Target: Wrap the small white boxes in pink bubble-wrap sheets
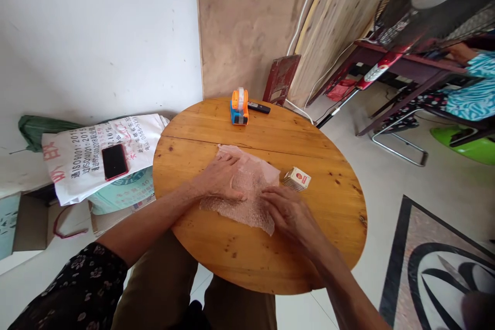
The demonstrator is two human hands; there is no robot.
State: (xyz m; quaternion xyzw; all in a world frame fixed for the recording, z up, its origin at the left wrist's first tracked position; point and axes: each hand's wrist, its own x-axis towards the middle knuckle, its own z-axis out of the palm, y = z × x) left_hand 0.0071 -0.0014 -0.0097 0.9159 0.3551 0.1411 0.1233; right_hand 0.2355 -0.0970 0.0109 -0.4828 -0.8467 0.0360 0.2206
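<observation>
A pinkish sheet of bubble wrap [251, 180] lies spread on the round wooden table [240, 252]. My left hand [222, 178] rests flat on its left part, fingers stretched out and thumb apart. On its right edge lies my right hand [290, 211], fingers extended over the sheet and touching it. Just beyond my right hand sits a small white box [297, 179] with a red mark, apart from the wrap. Neither hand grips anything that I can see.
At the table's far side stand an orange and blue tape dispenser [239, 107] and a black remote control [259, 107]. A phone [115, 161] lies on white sacks [88, 149] at left. A chair [281, 78], a standing fan [381, 69] and a seated person [472, 90] are beyond.
</observation>
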